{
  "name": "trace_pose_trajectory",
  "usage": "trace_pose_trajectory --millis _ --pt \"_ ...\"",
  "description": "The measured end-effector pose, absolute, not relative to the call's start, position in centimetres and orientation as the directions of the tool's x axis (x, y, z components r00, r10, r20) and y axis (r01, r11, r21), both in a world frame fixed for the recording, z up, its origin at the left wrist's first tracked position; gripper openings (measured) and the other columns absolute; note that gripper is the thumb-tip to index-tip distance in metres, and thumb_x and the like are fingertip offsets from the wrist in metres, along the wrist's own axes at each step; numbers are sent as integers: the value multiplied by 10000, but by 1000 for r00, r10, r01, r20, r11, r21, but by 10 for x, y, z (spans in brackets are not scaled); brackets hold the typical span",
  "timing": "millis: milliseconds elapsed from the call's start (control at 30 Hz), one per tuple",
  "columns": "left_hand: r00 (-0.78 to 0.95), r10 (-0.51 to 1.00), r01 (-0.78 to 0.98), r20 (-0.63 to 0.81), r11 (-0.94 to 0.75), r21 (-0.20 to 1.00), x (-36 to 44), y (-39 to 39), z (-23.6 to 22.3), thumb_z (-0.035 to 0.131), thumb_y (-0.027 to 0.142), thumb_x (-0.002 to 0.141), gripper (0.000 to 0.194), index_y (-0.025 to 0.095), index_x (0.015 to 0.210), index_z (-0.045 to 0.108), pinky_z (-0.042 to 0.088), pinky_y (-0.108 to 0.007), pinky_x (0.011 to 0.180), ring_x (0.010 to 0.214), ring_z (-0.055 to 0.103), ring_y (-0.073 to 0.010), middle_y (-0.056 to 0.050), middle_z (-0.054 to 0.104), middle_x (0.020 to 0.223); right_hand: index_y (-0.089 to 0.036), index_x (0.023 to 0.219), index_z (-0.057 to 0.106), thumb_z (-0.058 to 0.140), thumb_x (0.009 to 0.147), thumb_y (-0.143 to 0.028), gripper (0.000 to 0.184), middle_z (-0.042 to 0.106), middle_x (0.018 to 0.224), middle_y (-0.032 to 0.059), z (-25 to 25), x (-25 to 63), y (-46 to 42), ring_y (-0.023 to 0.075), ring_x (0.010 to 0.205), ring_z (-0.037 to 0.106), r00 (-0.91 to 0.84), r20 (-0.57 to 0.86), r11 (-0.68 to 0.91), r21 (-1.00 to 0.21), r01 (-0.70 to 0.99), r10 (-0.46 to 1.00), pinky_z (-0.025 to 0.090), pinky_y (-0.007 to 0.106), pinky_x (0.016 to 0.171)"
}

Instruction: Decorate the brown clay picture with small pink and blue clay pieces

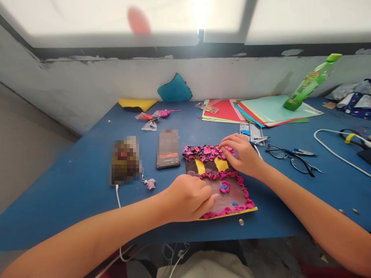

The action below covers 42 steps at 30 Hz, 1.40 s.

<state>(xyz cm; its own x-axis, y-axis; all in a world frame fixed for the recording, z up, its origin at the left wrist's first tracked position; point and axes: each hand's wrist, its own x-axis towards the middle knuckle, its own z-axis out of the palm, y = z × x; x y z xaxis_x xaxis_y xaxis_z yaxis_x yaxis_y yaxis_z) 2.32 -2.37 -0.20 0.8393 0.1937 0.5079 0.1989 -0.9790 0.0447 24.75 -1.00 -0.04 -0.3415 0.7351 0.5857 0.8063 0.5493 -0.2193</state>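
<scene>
A clay picture (228, 197) lies on the blue table, its lower panel mauve with a frilly pink clay border and a pink flower with a blue centre. Above that panel are yellow shapes on dark brown clay and a band of pink and purple petal-like bits (207, 153). My left hand (188, 197) is over the picture's left side with its fingers curled; whatever is between them is hidden. At the upper right corner, my right hand (242, 154) rests its loosely spread fingertips on the petal band.
Left of the picture are a phone (168, 148), a blurred-out device (125, 162) on a white cable and a small charm (150, 183). Glasses (290, 157) lie to the right. Coloured paper (255, 108) and a leaning green bottle (311, 85) are behind.
</scene>
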Motion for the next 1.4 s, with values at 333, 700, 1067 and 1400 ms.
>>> trace_pose_trajectory --millis 333,700,1067,1400 --pt "710 567 61 416 -639 767 19 -26 5 273 263 985 145 179 1051 371 433 -214 549 580 502 -100 21 511 721 -167 953 543 505 921 -209 64 663 781 45 13 204 -54 142 674 541 -560 692 823 -87 562 456 405 314 687" --pt "772 452 -2 447 -702 712 18 -29 1 244 292 1008 223 170 1148 367 469 -215 585 630 558 -110 -33 619 815 -181 737 504 395 895 -115 203 530 610 23 13 199 -62 131 545 406 -610 649 853 -122 507 455 347 259 514" --pt "720 513 158 468 -778 608 18 -27 7 314 132 920 208 177 816 488 395 -198 522 529 488 -95 13 538 633 -205 693 468 335 972 -195 309 490 542 -28 17 230 -41 87 476 442 -398 605 669 -321 671 689 359 205 485" --pt "840 58 97 539 -994 -44 20 -26 1 337 125 872 266 165 686 523 261 -298 444 450 373 -153 -6 477 510 -181 723 646 459 961 -325 335 678 623 12 3 236 -24 102 511 585 -279 585 562 -382 734 762 432 207 509"
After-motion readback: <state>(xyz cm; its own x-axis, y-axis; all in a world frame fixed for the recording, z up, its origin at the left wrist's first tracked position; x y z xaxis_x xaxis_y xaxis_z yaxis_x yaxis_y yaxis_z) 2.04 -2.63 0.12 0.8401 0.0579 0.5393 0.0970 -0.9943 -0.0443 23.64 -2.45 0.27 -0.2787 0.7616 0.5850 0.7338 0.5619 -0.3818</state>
